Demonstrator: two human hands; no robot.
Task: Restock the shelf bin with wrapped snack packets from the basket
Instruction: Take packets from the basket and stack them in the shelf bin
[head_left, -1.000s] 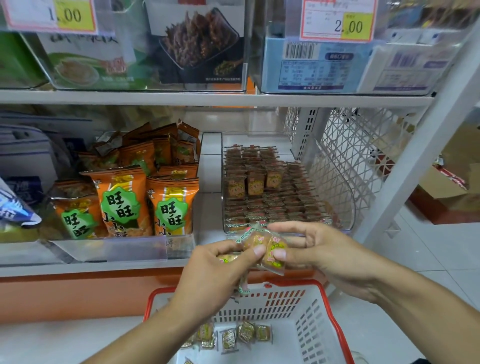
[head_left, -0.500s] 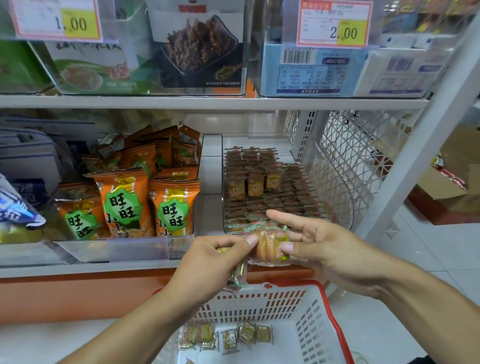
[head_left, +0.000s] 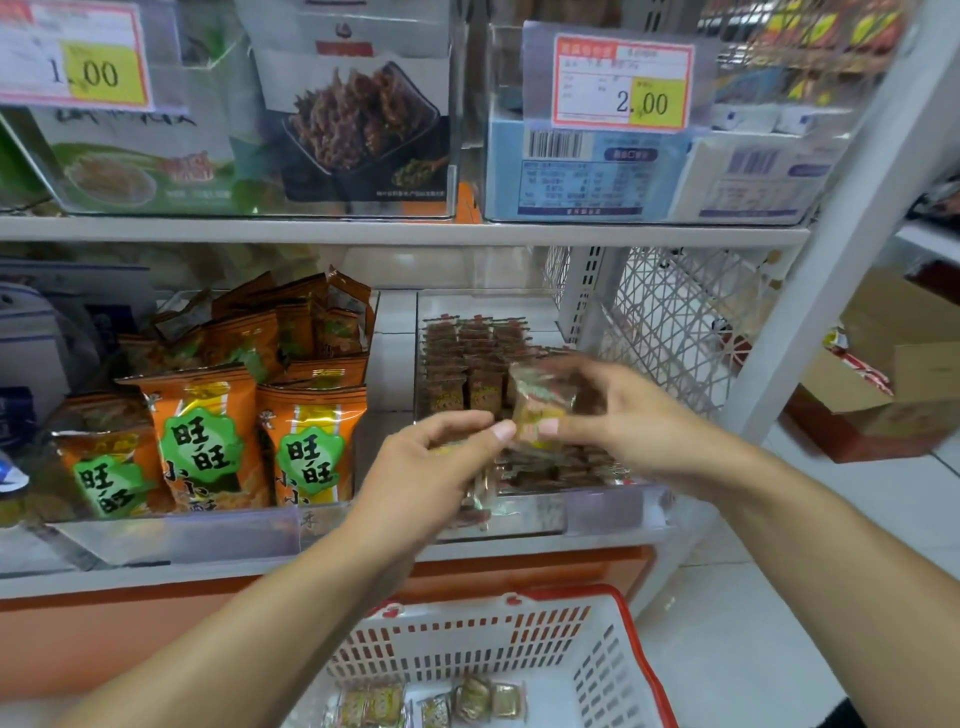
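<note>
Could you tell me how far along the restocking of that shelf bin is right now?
Well under way: the shelf bin already holds rows of packets. In hand: the right hand holds a snack packet over the bin, and the left hand grips more. Left: several packets lie in the basket.

Two hands are up in front of the shelf: the left hand (head_left: 415, 467) and the right hand (head_left: 623, 421). One packet (head_left: 540, 410) sits between them. Below the hands stands one basket (head_left: 613, 654) with about five loose packets (head_left: 431, 704). Above the hands hang two price tags (head_left: 623, 83).
</note>
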